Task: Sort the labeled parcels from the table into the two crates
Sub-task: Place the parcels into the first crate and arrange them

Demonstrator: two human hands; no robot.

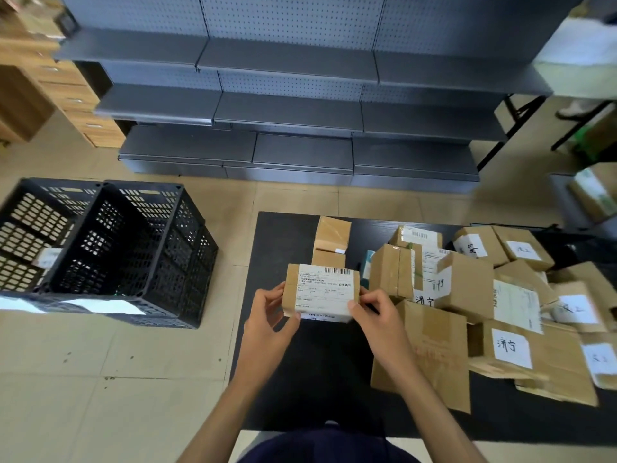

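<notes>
Cardboard parcel (pixel 322 292) with a white barcode shipping label is being held up over the near-left part of the black bench (pixel 283 235), label facing the camera. Left hand (pixel 267 315) is gripping its left edge, thumb curling up onto the lower front corner, fingers wrapping behind. Right hand (pixel 374 312) is pinching the parcel's lower right corner, thumb lying on the label, fingers curling round the right side. Both forearms are reaching in from the bottom of the view.

Remaining parcels (pixel 484 295) are sitting in a loose pile across the right half of the bench, several tilting against each other. Many are carrying white handwritten labels; the characters are too blurred to read with confidence. Two small boxes (pixel 332 242) are standing stacked just behind the held parcel, apart from the main pile.

Two black perforated crates are sitting on the tiled floor (pixel 133 379) left of the bench, touching side by side. Left crate (pixel 33 225) is showing something pale with a white label at its bottom; can't tell exactly what. Right crate (pixel 140 242) interior is too dark to tell what it is holding. White paper sheets are lying along the crates' near edge.

Grey metal shelving (pixel 293 108) is standing behind the bench; wooden drawers (pixel 73 95) are sitting at far left.
</notes>
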